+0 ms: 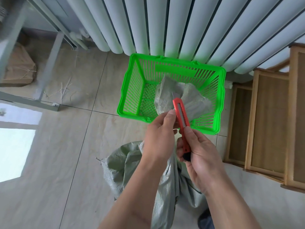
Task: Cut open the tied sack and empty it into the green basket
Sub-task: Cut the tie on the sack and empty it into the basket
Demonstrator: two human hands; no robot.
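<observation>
A: Item one. What do we hold?

B: Our right hand [200, 151] is wrapped round a red plastic snap-off utility knife [182, 120], the blade run out past the tip. Our left hand [159, 134] is closed round the gathered neck of the grey-green woven plastic sack [132, 162], thumb lying just beside the knife body.

A: Item two. The sack's position?

B: Its bulk sits on the pale tiled floor [66, 138] below both hands. The loose mouth fans out beyond our fingers, over the bright green slatted plastic basket [128, 90]. We cannot see the tie; we judge it sits inside the left hand's grip.

A: Item three. The basket?

B: Just ahead of the hands, against the white ribbed radiator [165, 30]. Nothing has been tipped in yet.

A: Item four. Hazards?

B: The blade lies close to the left thumb; a slip as the tie gives way could nick it. If the cut runs below the tie into the cloth, the contents could spill on the floor. And the basket looks light; a heavy pour against its near rim could tip it.
</observation>
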